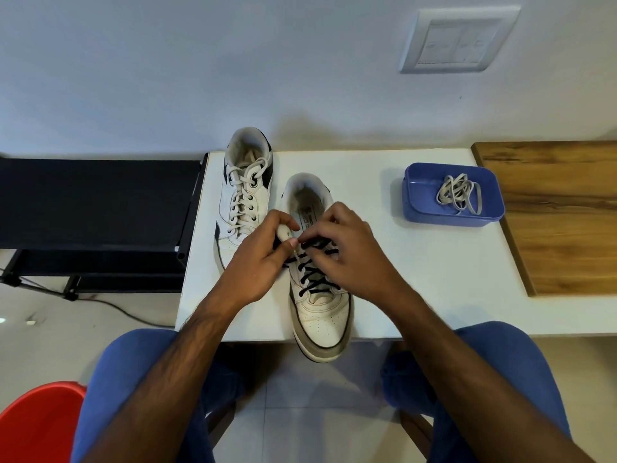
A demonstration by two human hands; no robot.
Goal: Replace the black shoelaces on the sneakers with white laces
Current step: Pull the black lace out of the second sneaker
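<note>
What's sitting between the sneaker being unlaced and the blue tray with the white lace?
Nothing: in the head view only bare white tabletop separates the near sneaker from the blue tray holding the white lace.

white rectangular desk (434, 262) against pale wall | wooden brown board (561, 212) lying over desk's right edge | black fabric-and-metal rack (93, 208) touching desk's left edge | white plastic wall switch plate (459, 40) above desk's far right corner | red plastic rounded seat (36, 426) on floor, lower left | black cable (127, 310) on floor under rack
</note>
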